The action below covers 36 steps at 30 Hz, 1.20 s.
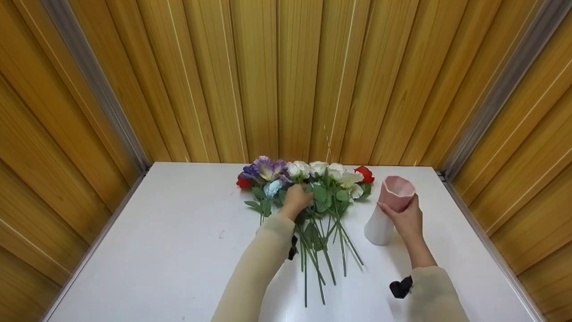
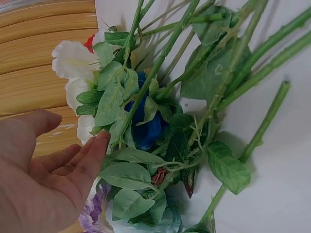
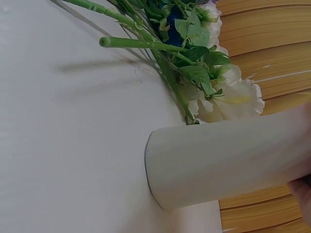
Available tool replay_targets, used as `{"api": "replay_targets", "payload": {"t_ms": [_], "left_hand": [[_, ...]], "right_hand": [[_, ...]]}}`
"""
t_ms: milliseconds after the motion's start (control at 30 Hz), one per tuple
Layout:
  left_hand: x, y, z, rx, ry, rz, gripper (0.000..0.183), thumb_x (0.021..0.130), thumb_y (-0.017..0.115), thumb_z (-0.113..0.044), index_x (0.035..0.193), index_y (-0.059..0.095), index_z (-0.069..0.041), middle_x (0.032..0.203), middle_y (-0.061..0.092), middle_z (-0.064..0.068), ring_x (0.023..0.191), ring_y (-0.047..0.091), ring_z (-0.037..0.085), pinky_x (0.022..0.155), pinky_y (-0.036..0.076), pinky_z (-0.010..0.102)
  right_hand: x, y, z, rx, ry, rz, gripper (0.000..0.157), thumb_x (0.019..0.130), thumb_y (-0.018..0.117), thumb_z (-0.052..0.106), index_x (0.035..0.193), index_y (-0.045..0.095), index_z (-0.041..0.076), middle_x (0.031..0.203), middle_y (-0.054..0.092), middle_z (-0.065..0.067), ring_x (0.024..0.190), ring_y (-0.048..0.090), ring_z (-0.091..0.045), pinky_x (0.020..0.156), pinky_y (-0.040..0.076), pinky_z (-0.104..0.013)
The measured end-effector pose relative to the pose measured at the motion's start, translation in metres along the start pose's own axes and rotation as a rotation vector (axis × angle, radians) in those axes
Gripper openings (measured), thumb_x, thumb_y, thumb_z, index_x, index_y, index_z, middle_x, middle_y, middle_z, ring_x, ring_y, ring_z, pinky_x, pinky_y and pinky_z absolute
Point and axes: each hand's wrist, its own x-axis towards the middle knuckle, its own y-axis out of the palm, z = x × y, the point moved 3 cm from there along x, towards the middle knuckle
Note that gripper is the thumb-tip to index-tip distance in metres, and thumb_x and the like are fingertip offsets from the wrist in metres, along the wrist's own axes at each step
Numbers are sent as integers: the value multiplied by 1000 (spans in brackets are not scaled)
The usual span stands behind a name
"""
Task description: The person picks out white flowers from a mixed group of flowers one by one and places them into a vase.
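Note:
A pile of artificial flowers lies on the white table, with white, purple, red and light blue heads toward the back and green stems toward the front. My left hand is over the pile, just below the white heads. In the left wrist view that hand has its thumb apart from its fingers, and its fingertips are at a leafy stem; contact is unclear. A blue flower shows among the leaves. At right, my right hand grips the upper part of a pink-and-white vase, whose mouth faces up.
The white table extends left and in front of the flowers. Wood-patterned panels stand at the back and both sides, with grey metal posts at the corners. Stem ends point toward the front edge.

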Motion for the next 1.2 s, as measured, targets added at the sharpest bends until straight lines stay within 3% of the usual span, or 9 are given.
{"api": "replay_targets", "payload": {"t_ms": [100, 167, 200, 233, 267, 700, 833, 1033, 1200], "left_hand": [[5, 1, 4, -35, -22, -8, 22, 101, 59, -13, 97, 71, 5, 95, 73, 14, 57, 34, 12, 60, 35, 28], [7, 2, 7, -60, -43, -15, 36, 100, 59, -11, 65, 54, -4, 62, 53, 3, 52, 29, 10, 56, 31, 28], [8, 2, 8, -74, -52, -17, 44, 100, 59, -10, 58, 42, -10, 55, 39, -2, 51, 27, 10, 55, 29, 28], [9, 2, 9, -96, -66, -12, 50, 100, 59, -10, 57, 32, -14, 53, 26, -4, 49, 25, 10, 54, 28, 29], [10, 3, 10, -115, -74, -14, 53, 100, 59, -9, 55, 31, -15, 50, 24, -5, 48, 25, 11, 54, 29, 29], [11, 7, 20, -205, -177, -41, 52, 100, 59, -8, 53, 38, -16, 48, 42, -3, 48, 42, 12, 54, 37, 28], [11, 9, 24, -196, -190, -73, 51, 94, 59, -4, 50, 38, -17, 48, 45, -3, 49, 47, 11, 52, 38, 25], [9, 15, 27, -237, -218, -119, 48, 90, 63, -2, 51, 40, -18, 50, 48, -2, 50, 49, 12, 52, 39, 26], [13, 21, 34, -188, -250, -160, 40, 89, 67, -5, 54, 49, -16, 50, 47, -2, 50, 46, 13, 53, 38, 29]], "right_hand": [[0, 0, 0, -4, 8, 0, 98, 92, 77, 21, 161, 10, 1, 165, 28, -27, 152, 31, -43, 125, 29, -57], [0, 0, 0, -7, 17, 5, 98, 93, 76, 21, 161, 9, 2, 165, 27, -26, 152, 30, -43, 125, 29, -57], [-1, 0, 0, -7, 20, 9, 98, 93, 76, 22, 161, 8, 2, 166, 26, -26, 152, 30, -43, 125, 28, -57], [-1, 0, 1, -11, 22, 10, 98, 94, 76, 22, 161, 8, 2, 166, 25, -26, 153, 29, -43, 125, 28, -57], [0, 0, 0, -11, 25, 10, 98, 94, 75, 22, 162, 8, 2, 166, 25, -26, 153, 29, -43, 125, 28, -57], [1, 0, -1, -12, 35, 9, 101, 93, 76, 26, 162, 6, 3, 167, 25, -25, 154, 29, -42, 126, 28, -56], [1, 2, -2, -11, 5, -5, 100, 92, 77, 25, 161, 9, 2, 164, 29, -27, 152, 32, -42, 126, 29, -56], [0, 1, -2, -22, 5, -12, 100, 92, 77, 25, 161, 8, 0, 163, 29, -29, 151, 31, -44, 125, 29, -57], [-1, 2, -2, -21, 14, -12, 100, 93, 77, 24, 162, 8, 1, 165, 27, -28, 152, 30, -44, 125, 28, -57]]}}
